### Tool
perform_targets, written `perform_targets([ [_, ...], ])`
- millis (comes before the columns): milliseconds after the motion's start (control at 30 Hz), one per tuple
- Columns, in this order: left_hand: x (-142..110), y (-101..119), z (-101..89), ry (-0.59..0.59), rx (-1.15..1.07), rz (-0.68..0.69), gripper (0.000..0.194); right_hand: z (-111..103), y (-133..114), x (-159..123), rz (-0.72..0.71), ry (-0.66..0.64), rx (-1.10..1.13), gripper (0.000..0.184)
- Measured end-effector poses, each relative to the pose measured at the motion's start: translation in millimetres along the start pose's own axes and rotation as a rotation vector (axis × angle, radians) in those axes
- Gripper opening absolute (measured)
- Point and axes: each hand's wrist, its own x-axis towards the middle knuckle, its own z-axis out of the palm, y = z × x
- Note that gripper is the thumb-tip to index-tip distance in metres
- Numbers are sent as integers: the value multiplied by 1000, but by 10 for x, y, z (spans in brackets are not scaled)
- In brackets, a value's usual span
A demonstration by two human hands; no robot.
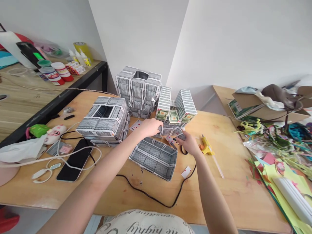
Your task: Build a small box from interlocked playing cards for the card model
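Observation:
My right hand (187, 143) pinches a grey-patterned playing card (180, 134), seen from its back; whether there is more than one cannot be told. My left hand (152, 127) is closed at the near side of a grey card-built piece (168, 130), and what its fingers grip is hidden. Below both hands lies an open shallow box (154, 158) made of the same cards. A loose card (170, 141) with red marks lies between that box and my right hand. Another face-up card (135, 125) rests left of my left hand.
Behind the hands stand card packs (186, 104) and a tall card-built block (138, 91). A card-built box (102, 120) sits left, near a phone (75, 161) and white cables. A yellow glue gun (206, 146) lies right. A black cord (151, 195) crosses the front.

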Motion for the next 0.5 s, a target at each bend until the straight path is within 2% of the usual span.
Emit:
perform_targets([
  [100,-96,-83,20,84,-97,30,34,-88,64,-78,41,17,195,23],
  [233,-337,-256,70,219,-259,55,27,-111,99,-188,67,-15,625,23],
  [367,-545,-426,257,179,-444,-20,24,-14,69,-264,82,-90,766,24],
  [500,-657,-538,495,171,-592,-100,25,121,-29,-282,84,-36,833,27],
])
